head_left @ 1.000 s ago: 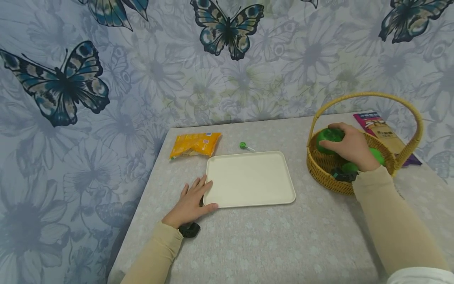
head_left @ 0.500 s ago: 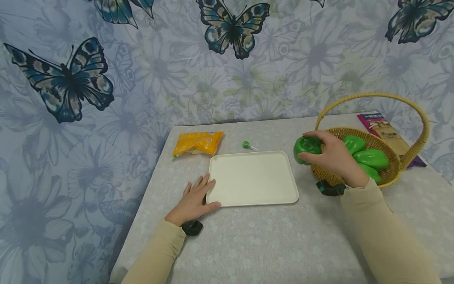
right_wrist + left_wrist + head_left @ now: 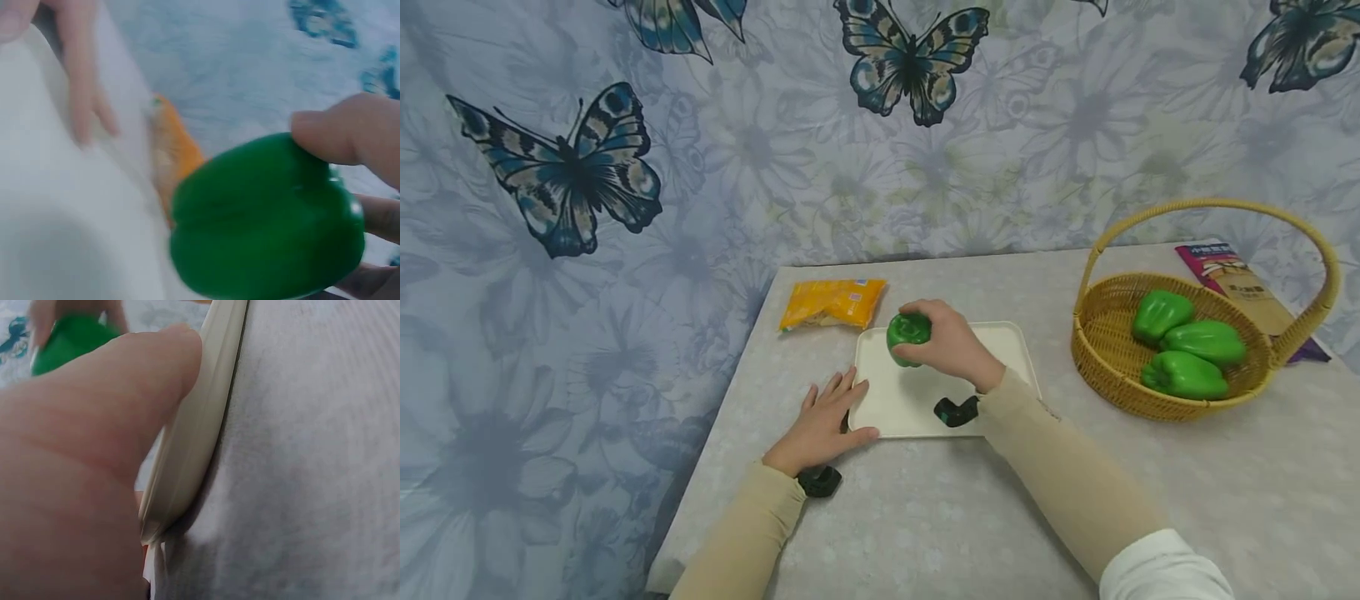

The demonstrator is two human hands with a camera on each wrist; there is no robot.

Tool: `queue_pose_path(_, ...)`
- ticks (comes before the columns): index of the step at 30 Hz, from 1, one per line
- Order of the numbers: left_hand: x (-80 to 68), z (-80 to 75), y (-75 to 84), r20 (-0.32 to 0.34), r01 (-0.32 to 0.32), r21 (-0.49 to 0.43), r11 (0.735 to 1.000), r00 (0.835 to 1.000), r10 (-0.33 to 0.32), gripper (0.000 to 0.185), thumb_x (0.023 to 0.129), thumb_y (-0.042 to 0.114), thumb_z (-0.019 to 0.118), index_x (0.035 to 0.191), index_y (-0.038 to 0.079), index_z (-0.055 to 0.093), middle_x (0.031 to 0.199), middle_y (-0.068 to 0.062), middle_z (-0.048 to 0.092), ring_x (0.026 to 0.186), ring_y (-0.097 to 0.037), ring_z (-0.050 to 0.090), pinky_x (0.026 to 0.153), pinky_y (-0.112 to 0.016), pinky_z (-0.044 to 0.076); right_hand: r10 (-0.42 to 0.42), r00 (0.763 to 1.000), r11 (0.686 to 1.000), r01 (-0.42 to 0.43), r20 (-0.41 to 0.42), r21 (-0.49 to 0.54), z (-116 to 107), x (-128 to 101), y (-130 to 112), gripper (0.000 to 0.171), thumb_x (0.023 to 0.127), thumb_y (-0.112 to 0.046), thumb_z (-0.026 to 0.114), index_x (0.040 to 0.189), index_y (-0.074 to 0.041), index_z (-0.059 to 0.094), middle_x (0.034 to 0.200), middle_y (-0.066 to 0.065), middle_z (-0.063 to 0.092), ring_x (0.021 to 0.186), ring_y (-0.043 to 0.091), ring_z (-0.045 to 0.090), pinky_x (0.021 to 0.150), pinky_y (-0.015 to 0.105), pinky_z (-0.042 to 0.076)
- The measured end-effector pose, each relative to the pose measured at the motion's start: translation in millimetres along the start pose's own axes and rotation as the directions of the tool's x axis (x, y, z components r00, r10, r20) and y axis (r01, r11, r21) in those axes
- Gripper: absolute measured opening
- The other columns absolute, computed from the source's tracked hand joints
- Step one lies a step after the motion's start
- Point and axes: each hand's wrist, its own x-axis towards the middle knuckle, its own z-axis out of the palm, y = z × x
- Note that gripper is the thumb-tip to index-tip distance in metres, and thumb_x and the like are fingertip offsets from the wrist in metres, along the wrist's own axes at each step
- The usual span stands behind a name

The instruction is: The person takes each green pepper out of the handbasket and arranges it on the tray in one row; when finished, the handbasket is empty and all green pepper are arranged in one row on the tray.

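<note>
Head view: right hand [image 3: 953, 343] grips green pepper [image 3: 907, 336] above tray [image 3: 1015, 350]; left hand [image 3: 823, 421], fingers spread, steadies the tray's corner.
Right wrist view: fingertip hold; the rounded pepper might roll if released.

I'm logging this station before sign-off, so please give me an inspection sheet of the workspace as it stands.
Surface: grey patterned tablecloth, flat.
Job's things: glossy green bell pepper over the cream rectangular plastic tray; three more green peppers in the round woven wicker basket.
Clutter: orange snack packet; purple and tan packet behind the basket.
Hands: right hand grips the pepper; left hand rests flat at the tray's corner.
Cables: nothing seen.
Surroundings: butterfly-print cloth backdrop.
</note>
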Motion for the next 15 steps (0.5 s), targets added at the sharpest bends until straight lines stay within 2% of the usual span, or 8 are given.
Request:
queue_pose_path(7,0.7,5.7,1.8,0.003,-0.002,0.002,1.000,1.000,0.002,0.085,0.078,0.075,0.045,0.148,0.030,0.023,0.155,0.002,0.006,0.141,-0.023,0.005,0.105,-0.061,0.001,0.014,1.000,0.999,-0.014,0.009,-0.044,45,38,-3,0.061,0.078,-0.038,0.074,0.130,-0.014,0.052,0.129,0.007,0.047,0.108,0.021,0.050,0.087,0.038,0.046)
queue_pose_path(15,-2.6,2.4,-0.9,-0.017,-0.021,0.008,1.000,1.000,0.021,0.085,0.079,0.075,0.043,0.148,0.029,0.025,0.155,0.001,0.006,0.141,-0.025,0.007,0.105,-0.060,0.002,0.070,0.997,0.995,-0.068,0.027,-0.076,71,60,8,0.062,0.078,-0.038,0.073,0.131,-0.016,0.051,0.130,0.011,0.044,0.108,0.024,0.050,0.089,0.040,0.044)
